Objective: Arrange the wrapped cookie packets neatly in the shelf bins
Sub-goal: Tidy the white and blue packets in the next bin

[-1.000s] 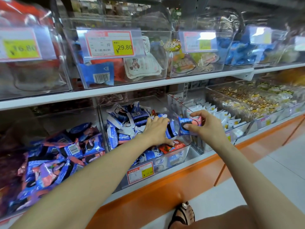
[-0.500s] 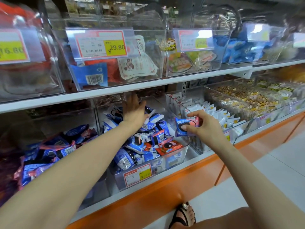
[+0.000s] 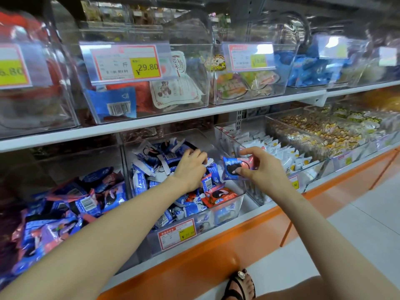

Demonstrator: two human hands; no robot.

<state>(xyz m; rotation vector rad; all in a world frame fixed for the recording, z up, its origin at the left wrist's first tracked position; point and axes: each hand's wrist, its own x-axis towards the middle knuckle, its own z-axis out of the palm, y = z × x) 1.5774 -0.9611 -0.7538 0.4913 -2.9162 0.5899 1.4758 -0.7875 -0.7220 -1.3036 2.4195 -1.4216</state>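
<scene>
Left hand (image 3: 190,167) has drawn back in the bin (image 3: 236,204), fingers bent among packets (image 3: 140,182), grip unclear; right hand (image 3: 262,167) pinches a blue-pink packet (image 3: 237,166) over its right wall; white shelf (image 3: 151,123), orange base (image 3: 194,263), pale floor (image 3: 357,234).

On my feed a white upper shelf (image 3: 151,124) runs across the view, with a slotted upright (image 3: 239,119) below it and a white bracket (image 3: 313,99) further right. The lower shelf (image 3: 316,186) has a white ledge over an orange base (image 3: 194,263) (the strongest colour I can see). At right a pale tiled floor (image 3: 357,234) is evenly lit, with faint joints. The space behind the top row is dim.
</scene>
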